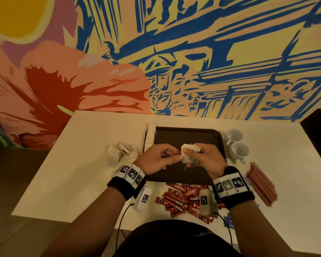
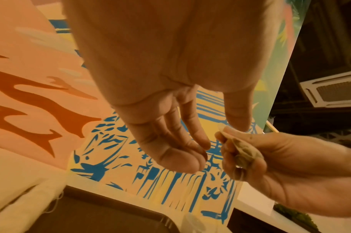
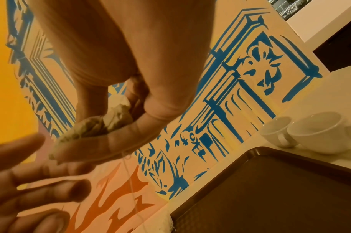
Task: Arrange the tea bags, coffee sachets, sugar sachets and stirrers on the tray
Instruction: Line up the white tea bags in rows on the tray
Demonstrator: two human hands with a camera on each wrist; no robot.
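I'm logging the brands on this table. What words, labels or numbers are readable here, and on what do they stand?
"NESCAFE": on the red coffee sachets piled on the table's near edge, seen upside down from the head view.
Smaller print and barcodes on those sachets: too small to read.
Black-and-white square codes on the wristbands: patterns, not text.
Tea bags, stirrers, cups, tray: no text visible.

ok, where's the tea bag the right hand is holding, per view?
Head: small pale paper tea bag at centre, in the right hand, above the dark brown plastic tray.
Left wrist: right of centre, pinched edge-on.
Right wrist: left of centre, crumpled between fingers.
Shared landmark: the tray.
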